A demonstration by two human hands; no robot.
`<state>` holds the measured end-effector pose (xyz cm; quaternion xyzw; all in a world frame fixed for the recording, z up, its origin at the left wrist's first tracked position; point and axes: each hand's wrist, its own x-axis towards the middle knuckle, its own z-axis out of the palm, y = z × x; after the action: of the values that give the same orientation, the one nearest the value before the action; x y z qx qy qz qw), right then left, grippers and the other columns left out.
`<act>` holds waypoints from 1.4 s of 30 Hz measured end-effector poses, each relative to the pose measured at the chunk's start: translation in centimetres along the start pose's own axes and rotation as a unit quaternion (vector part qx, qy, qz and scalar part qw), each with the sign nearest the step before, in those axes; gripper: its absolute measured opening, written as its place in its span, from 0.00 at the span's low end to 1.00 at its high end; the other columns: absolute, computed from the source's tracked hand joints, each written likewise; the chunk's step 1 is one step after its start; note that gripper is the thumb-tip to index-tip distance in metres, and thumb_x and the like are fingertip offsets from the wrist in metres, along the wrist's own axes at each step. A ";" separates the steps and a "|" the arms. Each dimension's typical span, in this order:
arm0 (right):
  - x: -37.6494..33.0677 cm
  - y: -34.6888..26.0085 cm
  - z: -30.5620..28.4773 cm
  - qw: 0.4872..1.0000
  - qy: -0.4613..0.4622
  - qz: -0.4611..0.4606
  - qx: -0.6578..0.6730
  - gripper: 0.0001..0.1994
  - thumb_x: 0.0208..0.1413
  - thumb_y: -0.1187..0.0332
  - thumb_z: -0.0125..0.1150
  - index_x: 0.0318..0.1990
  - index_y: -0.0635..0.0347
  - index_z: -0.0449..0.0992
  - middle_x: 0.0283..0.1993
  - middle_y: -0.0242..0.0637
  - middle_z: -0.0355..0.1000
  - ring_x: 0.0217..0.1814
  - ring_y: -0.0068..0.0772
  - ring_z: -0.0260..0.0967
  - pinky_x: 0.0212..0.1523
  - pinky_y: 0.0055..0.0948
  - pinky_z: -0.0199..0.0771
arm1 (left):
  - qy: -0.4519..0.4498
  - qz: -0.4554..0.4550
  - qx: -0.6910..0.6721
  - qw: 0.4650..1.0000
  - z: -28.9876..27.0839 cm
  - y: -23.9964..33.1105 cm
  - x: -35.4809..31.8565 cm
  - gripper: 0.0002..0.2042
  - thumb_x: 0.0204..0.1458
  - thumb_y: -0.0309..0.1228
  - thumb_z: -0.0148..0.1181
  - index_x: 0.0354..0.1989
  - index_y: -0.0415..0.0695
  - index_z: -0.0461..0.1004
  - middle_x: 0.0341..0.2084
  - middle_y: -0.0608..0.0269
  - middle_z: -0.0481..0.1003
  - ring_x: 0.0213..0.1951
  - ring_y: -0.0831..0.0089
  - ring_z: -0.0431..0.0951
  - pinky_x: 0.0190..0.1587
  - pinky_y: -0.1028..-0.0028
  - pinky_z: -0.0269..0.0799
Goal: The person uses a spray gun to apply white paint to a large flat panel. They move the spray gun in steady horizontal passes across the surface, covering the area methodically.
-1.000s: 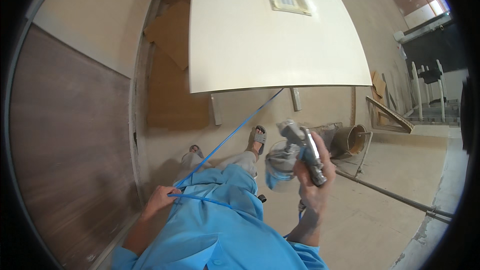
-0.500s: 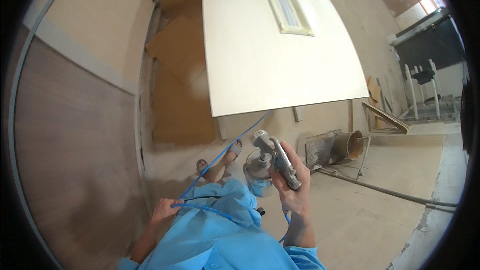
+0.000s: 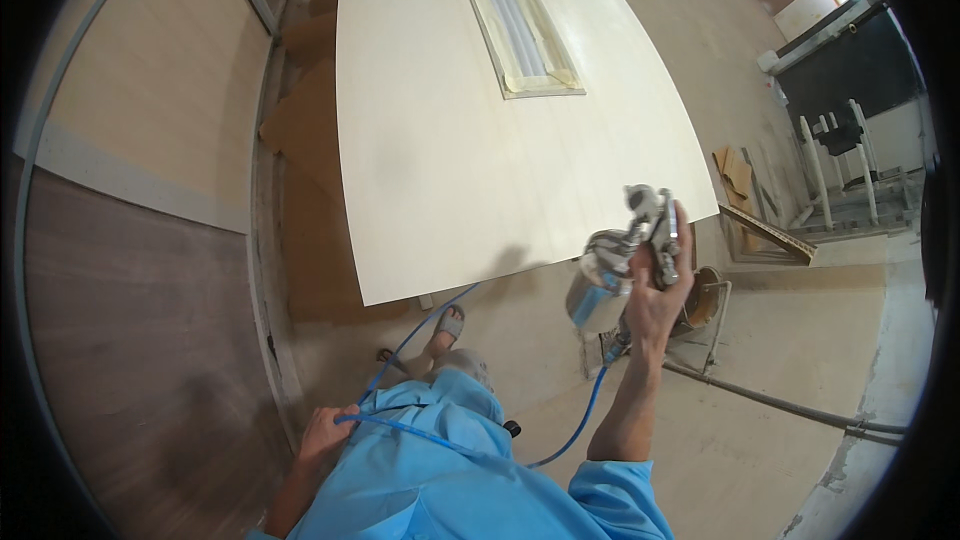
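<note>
My right hand (image 3: 662, 290) is closed around the handle of a metal spray gun (image 3: 650, 225), raised near the front right corner of a pale door panel (image 3: 450, 180). Below the gun's head hangs its cup (image 3: 598, 298), tilted and slightly blurred. A blue air hose (image 3: 590, 415) runs from the base of the handle across my front. My left hand (image 3: 325, 438) is wrapped around this hose beside my left hip. Set in the panel, a long narrow insert (image 3: 515, 30) has yellowish masking around its edges.
Brown paper sheets (image 3: 310, 210) cover the floor left of the panel, beside a wall (image 3: 150, 310). To the right lie a bucket (image 3: 705, 300), partly behind my right hand, a dark pipe (image 3: 780, 402) and a wooden frame (image 3: 770, 235). Farther right stands a rack with white posts (image 3: 840, 160).
My right hand has moved the spray gun up and to the right, toward the panel's front right corner. The panel appears lower and farther left. My left hand keeps holding the hose.
</note>
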<state>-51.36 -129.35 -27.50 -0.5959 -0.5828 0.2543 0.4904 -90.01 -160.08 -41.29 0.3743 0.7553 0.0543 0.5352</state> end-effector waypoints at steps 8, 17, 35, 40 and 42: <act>-0.4 2.2 -3.8 0.994 0.105 -0.019 0.007 0.31 0.64 0.82 0.54 0.74 0.59 0.59 0.65 0.48 0.71 0.59 0.36 0.75 0.58 0.36 0.79 | -0.012 0.032 0.015 0.999 -1.7 0.9 3.7 0.15 0.54 0.37 0.64 0.44 0.41 0.83 0.33 0.41 0.80 0.40 0.47 0.83 0.42 0.61 0.75; -8.5 0.5 -2.8 0.975 0.159 0.154 -0.014 0.19 0.64 0.76 0.56 0.62 0.68 0.72 0.51 0.44 0.77 0.47 0.29 0.74 0.51 0.31 0.76 | 0.005 0.128 0.070 0.989 -8.6 -0.3 10.6 0.12 0.54 0.36 0.67 0.46 0.50 0.85 0.33 0.43 0.80 0.37 0.44 0.81 0.40 0.60 0.76; -22.0 -21.1 21.0 0.910 0.362 0.201 -0.020 0.29 0.64 0.83 0.50 0.73 0.62 0.61 0.50 0.42 0.76 0.46 0.28 0.74 0.53 0.29 0.77 | -0.102 0.277 0.271 0.916 -40.8 7.0 26.9 0.14 0.60 0.44 0.63 0.38 0.45 0.86 0.27 0.48 0.81 0.30 0.52 0.81 0.36 0.59 0.74; -22.6 -24.2 27.6 0.925 0.315 0.213 -0.016 0.31 0.61 0.84 0.53 0.72 0.63 0.62 0.45 0.39 0.77 0.42 0.24 0.73 0.45 0.25 0.77 | -0.183 0.309 0.283 0.889 -40.4 7.6 31.2 0.14 0.59 0.43 0.65 0.39 0.45 0.86 0.29 0.49 0.82 0.33 0.53 0.82 0.38 0.62 0.75; -22.1 -24.5 29.5 0.914 0.330 0.236 -0.009 0.30 0.60 0.83 0.55 0.71 0.63 0.64 0.41 0.35 0.76 0.36 0.20 0.71 0.38 0.22 0.75 | -0.203 0.290 0.300 0.886 -40.6 6.9 32.3 0.16 0.60 0.45 0.63 0.39 0.45 0.85 0.31 0.46 0.81 0.36 0.46 0.81 0.40 0.58 0.75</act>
<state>-92.35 -145.61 -23.32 -0.7704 -0.2330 0.1464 0.5750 -125.78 -122.10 -45.64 0.7222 0.4681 -0.0995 0.4994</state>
